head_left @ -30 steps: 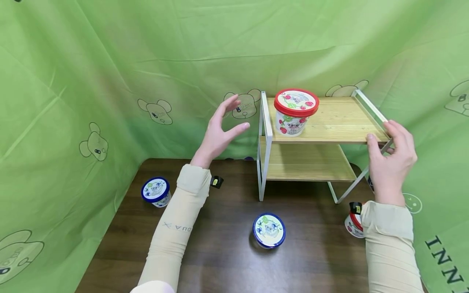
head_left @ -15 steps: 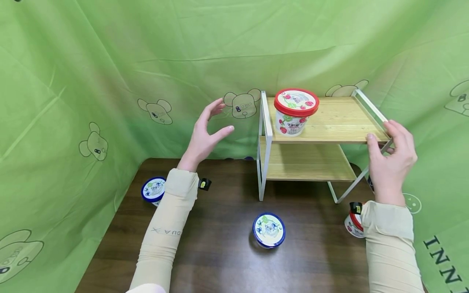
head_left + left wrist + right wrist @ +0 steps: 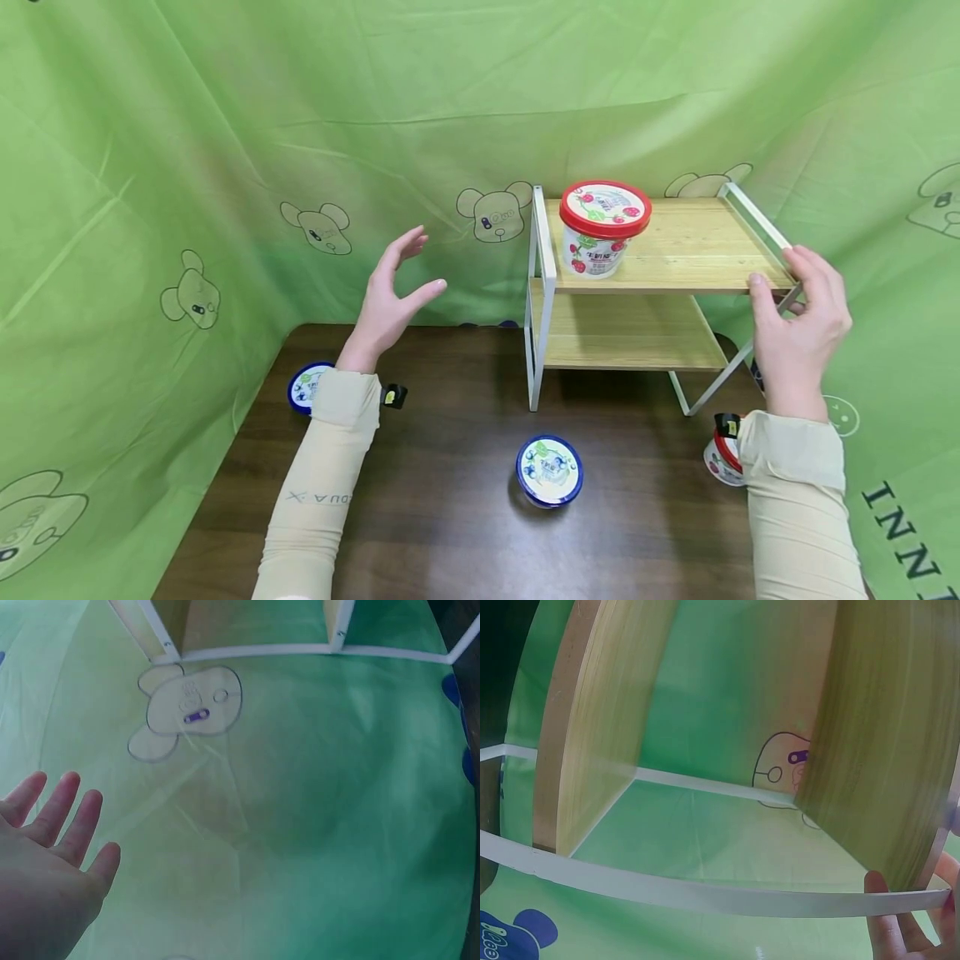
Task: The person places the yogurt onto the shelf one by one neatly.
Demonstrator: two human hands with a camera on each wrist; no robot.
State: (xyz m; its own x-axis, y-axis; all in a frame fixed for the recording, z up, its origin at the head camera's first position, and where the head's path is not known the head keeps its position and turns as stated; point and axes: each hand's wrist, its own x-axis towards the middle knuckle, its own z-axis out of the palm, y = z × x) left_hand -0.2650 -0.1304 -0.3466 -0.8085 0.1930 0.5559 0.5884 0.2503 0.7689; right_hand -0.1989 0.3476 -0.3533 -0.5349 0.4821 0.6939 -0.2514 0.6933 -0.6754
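Where our right hand meets the shelf rack, we record a hold at the near right corner: the thumb rests at the front edge of the upper board, and the other fingers curl about the white frame just beside it. From those fingers the rack runs leftward and back. Our left hand holds nothing; its fingers and thumb are spread apart, with the rack well off to their right. We judge the rack stiff and fairly light, its slim frame probably smooth and somewhat slippery. A red-lidded tub stands upright on the board, well to the left of the right fingertips; we rate it liable to slide under tilt. We advise taking hold of both side frames, level with that board.
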